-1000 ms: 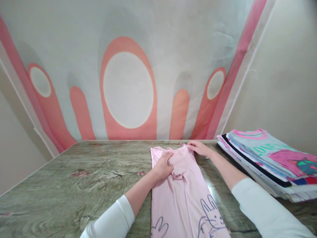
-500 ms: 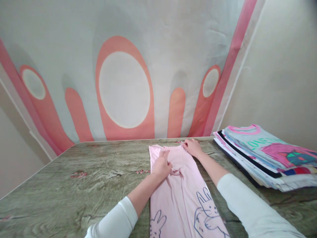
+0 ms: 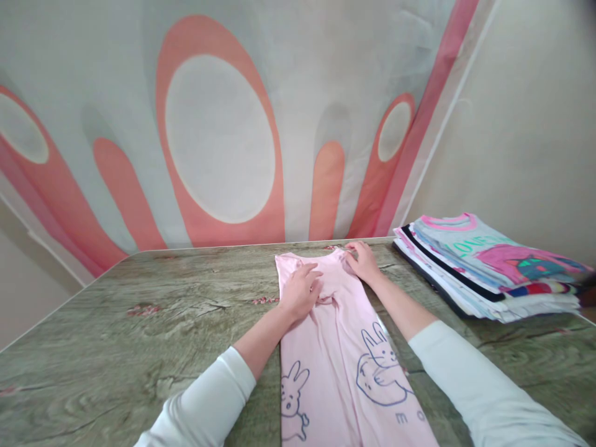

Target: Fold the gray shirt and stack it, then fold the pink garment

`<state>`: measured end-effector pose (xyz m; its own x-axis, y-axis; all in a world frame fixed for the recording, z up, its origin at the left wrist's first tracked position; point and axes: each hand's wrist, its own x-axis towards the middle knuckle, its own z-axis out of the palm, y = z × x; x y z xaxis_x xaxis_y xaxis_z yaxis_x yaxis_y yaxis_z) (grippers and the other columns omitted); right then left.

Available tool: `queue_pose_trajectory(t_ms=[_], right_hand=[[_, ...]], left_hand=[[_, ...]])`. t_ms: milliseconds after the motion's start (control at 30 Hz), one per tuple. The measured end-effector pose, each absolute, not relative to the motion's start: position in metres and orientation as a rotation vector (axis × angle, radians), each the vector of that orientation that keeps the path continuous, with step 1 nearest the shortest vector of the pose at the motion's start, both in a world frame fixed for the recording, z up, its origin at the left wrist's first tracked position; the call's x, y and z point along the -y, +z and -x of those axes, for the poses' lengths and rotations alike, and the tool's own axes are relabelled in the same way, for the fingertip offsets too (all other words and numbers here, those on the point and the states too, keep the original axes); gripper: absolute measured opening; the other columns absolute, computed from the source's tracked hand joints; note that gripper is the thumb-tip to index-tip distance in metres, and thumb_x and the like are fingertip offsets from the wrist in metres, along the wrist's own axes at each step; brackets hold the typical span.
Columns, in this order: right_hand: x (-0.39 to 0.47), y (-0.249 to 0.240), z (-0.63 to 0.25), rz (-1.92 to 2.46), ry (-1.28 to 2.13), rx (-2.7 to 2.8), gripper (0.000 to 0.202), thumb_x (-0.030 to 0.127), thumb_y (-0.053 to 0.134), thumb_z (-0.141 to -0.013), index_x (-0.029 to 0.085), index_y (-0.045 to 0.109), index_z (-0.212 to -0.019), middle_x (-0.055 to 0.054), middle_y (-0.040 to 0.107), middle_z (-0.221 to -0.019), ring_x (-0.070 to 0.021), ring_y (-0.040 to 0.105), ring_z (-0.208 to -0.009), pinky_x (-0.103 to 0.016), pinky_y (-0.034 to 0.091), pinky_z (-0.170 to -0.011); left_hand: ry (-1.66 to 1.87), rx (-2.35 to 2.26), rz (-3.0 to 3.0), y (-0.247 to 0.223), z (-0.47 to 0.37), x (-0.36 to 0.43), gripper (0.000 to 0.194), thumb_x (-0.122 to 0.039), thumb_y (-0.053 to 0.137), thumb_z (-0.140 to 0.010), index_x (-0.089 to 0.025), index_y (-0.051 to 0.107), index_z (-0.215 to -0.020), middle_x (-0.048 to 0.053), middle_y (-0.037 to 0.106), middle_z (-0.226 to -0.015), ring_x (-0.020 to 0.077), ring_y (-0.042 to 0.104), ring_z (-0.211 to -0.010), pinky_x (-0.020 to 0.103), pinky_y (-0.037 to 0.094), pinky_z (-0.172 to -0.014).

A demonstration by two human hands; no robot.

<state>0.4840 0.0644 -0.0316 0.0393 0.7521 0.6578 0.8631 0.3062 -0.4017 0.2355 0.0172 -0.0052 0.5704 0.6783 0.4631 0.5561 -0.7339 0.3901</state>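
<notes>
A pink shirt (image 3: 330,360) with dark line drawings of rabbits lies lengthwise on the wood-patterned table (image 3: 186,329), narrow in shape, with its neckline at the far end. Small wrinkles run down its middle. My left hand (image 3: 300,292) rests on the upper left part of the shirt, fingers stretched out and slightly apart. At the shirt's upper right corner, my right hand (image 3: 363,262) touches the cloth edge with thumb and fingers apart. Neither hand grips the fabric.
To the right stands a stack of folded clothes (image 3: 484,279), topped by a grey shirt with a pink collar and a printed picture. Behind the table's far edge hangs a grey backdrop (image 3: 298,74) with coral shapes. A plain wall (image 3: 526,136) is at the right.
My left hand's fingers have spread out from a more curled pose on the shirt. My right hand's fingers have opened at the corner. The view has shifted slightly.
</notes>
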Motion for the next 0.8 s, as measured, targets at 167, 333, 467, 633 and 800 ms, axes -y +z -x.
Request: queue_pose_trajectory(t_ms=[167, 333, 467, 633, 800], right_hand=[[-0.050, -0.033, -0.489, 1.469, 0.005, 2.009, 0.025, 0.031, 0.049, -0.081, 0.022, 0.064, -0.098, -0.006, 0.063, -0.105, -0.0222, 0.053, -0.101, -0.039, 0.037, -0.089], [-0.048, -0.035, -0.485, 1.660, -0.013, 2.097, 0.035, 0.039, 0.045, -0.085, 0.026, 0.058, -0.115, -0.004, 0.055, -0.125, -0.0244, 0.046, -0.114, -0.044, 0.033, -0.093], [-0.046, -0.034, -0.486, 1.686, -0.020, 2.105, 0.033, 0.034, 0.042, -0.087, 0.027, 0.058, -0.115, -0.003, 0.055, -0.125, -0.0241, 0.044, -0.116, -0.045, 0.033, -0.092], [-0.034, -0.021, -0.482, 1.588, -0.127, 1.992, 0.023, 0.024, 0.049, -0.082, 0.021, 0.063, -0.101, -0.007, 0.062, -0.111, -0.0251, 0.048, -0.108, -0.044, 0.032, -0.093], [-0.003, -0.003, -0.451, 1.237, 0.200, 2.099, 0.011, 0.024, 0.054, -0.079, 0.018, 0.061, -0.085, -0.005, 0.060, -0.083, -0.0165, 0.055, -0.077, -0.029, 0.043, -0.071]], left_hand=[[0.647, -0.819, -2.741, 0.003, -0.235, -0.008, 0.034, -0.035, 0.043, -0.089, -0.020, 0.055, -0.117, 0.008, 0.047, -0.132, 0.0234, 0.033, -0.127, 0.043, 0.025, -0.104], [0.553, -0.692, -2.796, 0.003, -0.236, -0.005, 0.036, -0.029, 0.044, -0.087, -0.021, 0.053, -0.121, 0.007, 0.051, -0.129, 0.0207, 0.040, -0.123, 0.043, 0.022, -0.105], [0.502, -0.653, -2.816, 0.003, -0.234, -0.005, 0.037, -0.029, 0.038, -0.089, -0.021, 0.050, -0.123, 0.007, 0.050, -0.129, 0.0186, 0.040, -0.123, 0.040, 0.023, -0.105], [0.524, -0.725, -2.818, 0.012, -0.227, -0.004, 0.041, -0.037, 0.044, -0.087, -0.017, 0.048, -0.122, 0.011, 0.049, -0.128, 0.0223, 0.040, -0.121, 0.040, 0.027, -0.102], [0.649, -0.958, -2.793, 0.021, -0.220, 0.003, 0.027, -0.035, 0.056, -0.076, -0.016, 0.054, -0.095, 0.009, 0.056, -0.098, 0.0234, 0.052, -0.095, 0.037, 0.040, -0.085]])
